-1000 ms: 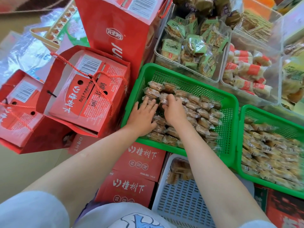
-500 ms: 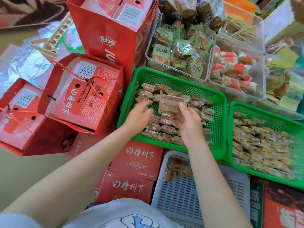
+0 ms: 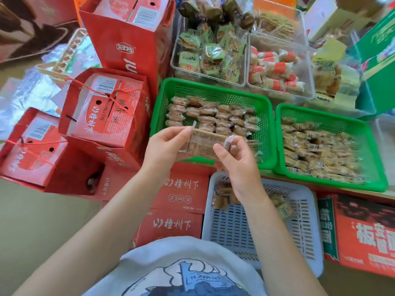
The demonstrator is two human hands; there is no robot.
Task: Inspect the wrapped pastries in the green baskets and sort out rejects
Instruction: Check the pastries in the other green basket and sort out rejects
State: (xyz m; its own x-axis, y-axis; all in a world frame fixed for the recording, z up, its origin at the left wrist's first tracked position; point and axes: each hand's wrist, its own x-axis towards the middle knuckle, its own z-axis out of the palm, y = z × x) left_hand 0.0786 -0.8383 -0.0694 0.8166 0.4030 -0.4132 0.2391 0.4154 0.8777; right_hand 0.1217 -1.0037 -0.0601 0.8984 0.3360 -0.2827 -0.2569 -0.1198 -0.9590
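The left hand [image 3: 165,146] pinches one end of a wrapped pastry [image 3: 204,144], the right hand [image 3: 234,159] the other — both grips closed on it, held up over the near edge of the left green basket [image 3: 265,133]. That basket and the right green basket [image 3: 374,150] remain full; the grey basket [image 3: 303,227] below holds only a few pieces, so most of the sorting looks undone.

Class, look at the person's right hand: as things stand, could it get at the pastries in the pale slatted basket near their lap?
Probably not straight away. The right hand hangs just above the pale basket, nothing between, but its fingers pinch the wrapped pastry shared with the left hand.
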